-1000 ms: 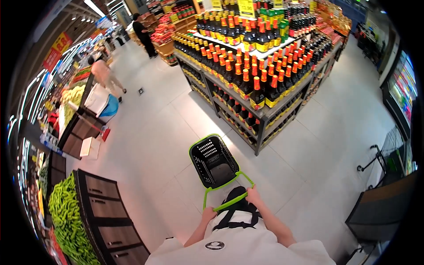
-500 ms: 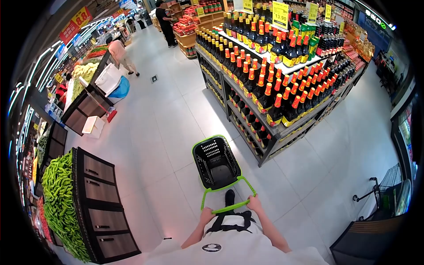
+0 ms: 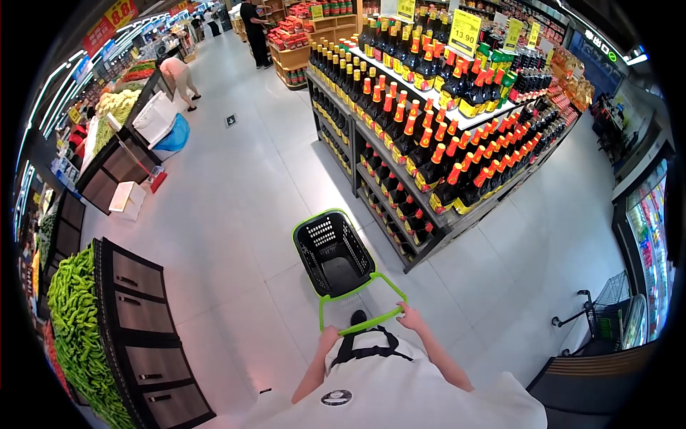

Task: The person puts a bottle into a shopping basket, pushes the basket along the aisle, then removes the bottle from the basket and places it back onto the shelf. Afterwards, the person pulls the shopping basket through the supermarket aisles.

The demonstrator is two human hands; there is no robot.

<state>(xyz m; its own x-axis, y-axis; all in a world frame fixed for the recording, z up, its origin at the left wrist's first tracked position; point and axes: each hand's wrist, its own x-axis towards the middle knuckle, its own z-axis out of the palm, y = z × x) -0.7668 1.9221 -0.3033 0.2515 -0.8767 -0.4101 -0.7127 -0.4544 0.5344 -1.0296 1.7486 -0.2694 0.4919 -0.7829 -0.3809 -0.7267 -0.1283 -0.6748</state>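
Note:
A black shopping basket (image 3: pixel 334 250) with a green rim stands on the floor in front of me, and nothing shows inside it. Its bright green handle (image 3: pixel 370 323) reaches back toward my body. My left hand (image 3: pixel 329 338) is closed round the left end of this handle. At the right end, my right hand (image 3: pixel 409 317) grips it too. The fingers are partly hidden by the backs of the hands. One dark shoe (image 3: pixel 359 317) shows just behind the basket, under the handle.
A shelf of dark bottles with red caps (image 3: pixel 421 150) stands close at right front, its corner near the basket. Green peppers (image 3: pixel 75 322) fill a stand at left. A shopping cart (image 3: pixel 604 311) is at right. A white box (image 3: pixel 127 200) and a bending person (image 3: pixel 177 75) are farther left.
The basket, handle and both hands appear slightly farther left and higher in view. The pepper stand and shelf have shifted left. The person in pink bends lower. Both hands keep their hold.

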